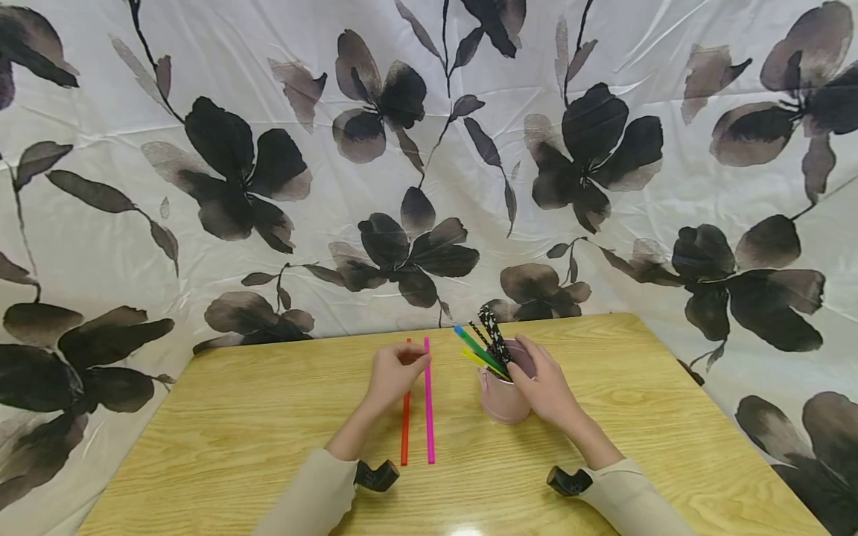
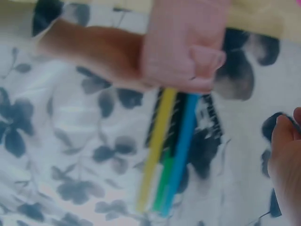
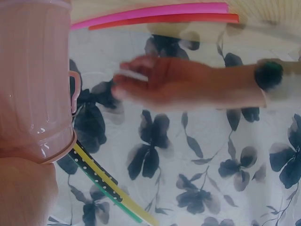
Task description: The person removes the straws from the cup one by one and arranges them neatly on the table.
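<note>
A small pink metal pail [image 1: 504,398] stands on the table and holds yellow, green, blue and black-and-white patterned straws [image 1: 492,339] that lean out to the left. My right hand [image 1: 546,383] grips the pail at its right side near the rim. To the left, a red straw [image 1: 405,424] and a magenta straw [image 1: 430,417] lie side by side, running away from me. Just above their far part hovers my left hand [image 1: 395,372], thumb and fingers apart and bent loosely, with nothing between them. The right wrist view shows this left hand [image 3: 160,82] blurred.
The wooden table [image 1: 268,417] ends at a white cloth backdrop [image 1: 496,208] printed with dark flowers. On each wrist sits a small black device, one near the left cuff [image 1: 377,476] and one near the right cuff [image 1: 569,482].
</note>
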Demonstrator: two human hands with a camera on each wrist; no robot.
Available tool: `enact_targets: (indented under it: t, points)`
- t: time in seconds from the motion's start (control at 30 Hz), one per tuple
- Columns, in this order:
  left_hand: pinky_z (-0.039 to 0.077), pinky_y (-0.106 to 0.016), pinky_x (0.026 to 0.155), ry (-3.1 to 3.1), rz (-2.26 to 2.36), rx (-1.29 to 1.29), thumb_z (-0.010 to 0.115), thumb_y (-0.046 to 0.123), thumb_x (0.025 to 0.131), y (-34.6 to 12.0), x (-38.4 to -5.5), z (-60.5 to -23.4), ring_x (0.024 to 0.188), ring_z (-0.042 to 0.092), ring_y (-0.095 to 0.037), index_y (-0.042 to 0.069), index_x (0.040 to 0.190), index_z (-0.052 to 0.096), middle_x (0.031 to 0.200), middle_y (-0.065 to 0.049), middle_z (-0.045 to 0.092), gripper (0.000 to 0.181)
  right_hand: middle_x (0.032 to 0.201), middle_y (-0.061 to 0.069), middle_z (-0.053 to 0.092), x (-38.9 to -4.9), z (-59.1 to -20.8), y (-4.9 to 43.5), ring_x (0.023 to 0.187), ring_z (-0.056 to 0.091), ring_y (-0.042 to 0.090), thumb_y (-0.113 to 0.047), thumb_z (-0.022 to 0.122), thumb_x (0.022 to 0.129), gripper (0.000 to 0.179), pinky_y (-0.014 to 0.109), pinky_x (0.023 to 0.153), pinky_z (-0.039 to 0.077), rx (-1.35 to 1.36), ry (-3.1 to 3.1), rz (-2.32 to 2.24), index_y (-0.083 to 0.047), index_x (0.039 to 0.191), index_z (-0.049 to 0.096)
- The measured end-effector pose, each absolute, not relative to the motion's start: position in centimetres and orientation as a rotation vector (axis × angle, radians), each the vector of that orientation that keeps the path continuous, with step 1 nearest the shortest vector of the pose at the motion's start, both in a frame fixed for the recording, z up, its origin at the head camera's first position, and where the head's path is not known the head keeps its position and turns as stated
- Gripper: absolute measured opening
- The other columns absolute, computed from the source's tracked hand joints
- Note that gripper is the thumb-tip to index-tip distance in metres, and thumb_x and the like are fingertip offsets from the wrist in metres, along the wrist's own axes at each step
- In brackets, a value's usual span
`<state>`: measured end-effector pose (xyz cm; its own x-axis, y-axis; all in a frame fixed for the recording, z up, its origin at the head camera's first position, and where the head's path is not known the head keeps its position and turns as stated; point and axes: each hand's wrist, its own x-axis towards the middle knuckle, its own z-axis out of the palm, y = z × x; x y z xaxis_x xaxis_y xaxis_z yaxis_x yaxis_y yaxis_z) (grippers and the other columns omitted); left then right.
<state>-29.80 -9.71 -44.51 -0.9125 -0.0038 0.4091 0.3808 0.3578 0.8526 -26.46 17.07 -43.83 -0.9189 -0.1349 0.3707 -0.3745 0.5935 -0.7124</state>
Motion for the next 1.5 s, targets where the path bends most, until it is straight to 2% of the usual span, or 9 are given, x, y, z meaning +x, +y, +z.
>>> enact_targets:
  t: [0.27,0.5,0.7,1.1,1.33,1.5]
  points:
    - [0.051,-0.034,0.061,-2.173,-1.68,-0.606,0.068,0.004,0.076,-7.3,-24.3,-38.5,0.072,0.061,-0.02,0.002,0.084,0.068,0.079,-0.01,0.065,0.008,0.126,0.009,0.043,-26.6,-44.0,17.1,0.116,0.039,0.027,-0.036,0.051,0.088,0.054,0.047,0.091,0.035,0.421,-2.54,1.232,-0.013,0.134,0.036]
    - [0.052,-0.031,0.059,-2.115,-1.686,-0.746,0.067,0.004,0.076,-5.7,-21.7,-36.4,0.074,0.061,-0.018,0.001,0.084,0.067,0.081,-0.009,0.065,0.009,0.126,0.008,0.043,-26.5,-44.0,17.1,0.116,0.039,0.026,-0.034,0.051,0.088,0.052,0.047,0.091,0.035,0.419,-2.547,1.229,-0.016,0.135,0.035]
    - [0.052,-0.032,0.056,-2.017,-1.603,-0.817,0.069,0.002,0.073,-4.4,-20.5,-35.8,0.07,0.061,-0.018,-0.001,0.083,0.066,0.077,-0.012,0.064,0.011,0.126,0.008,0.043,-26.6,-43.9,17.0,0.117,0.039,0.027,-0.032,0.051,0.088,0.052,0.047,0.092,0.034,0.422,-2.543,1.22,-0.016,0.134,0.036]
    - [0.051,-0.032,0.053,-1.989,-1.64,-0.763,0.072,0.004,0.071,-2.2,-19.6,-35.5,0.068,0.061,-0.019,0.003,0.082,0.067,0.074,-0.008,0.063,0.012,0.124,0.01,0.044,-26.4,-43.9,16.9,0.116,0.039,0.027,-0.033,0.051,0.088,0.053,0.049,0.092,0.033,0.429,-2.524,1.223,-0.012,0.134,0.036]
    - [0.051,-0.032,0.057,-1.972,-1.672,-0.727,0.07,0.004,0.073,-2.0,-19.0,-35.2,0.072,0.061,-0.013,0.004,0.082,0.066,0.077,-0.003,0.064,0.01,0.124,0.009,0.044,-26.4,-44.0,16.9,0.115,0.04,0.027,-0.034,0.052,0.088,0.052,0.049,0.091,0.034,0.429,-2.527,1.219,-0.014,0.134,0.036]
    - [0.051,-0.035,0.058,-1.903,-1.683,-0.748,0.069,0.002,0.074,-2.8,-18.2,-34.1,0.074,0.062,-0.015,0.002,0.084,0.065,0.081,-0.004,0.065,0.011,0.125,0.01,0.044,-26.4,-43.9,17.0,0.114,0.041,0.028,-0.033,0.051,0.088,0.052,0.048,0.089,0.037,0.424,-2.536,1.208,-0.015,0.134,0.036]
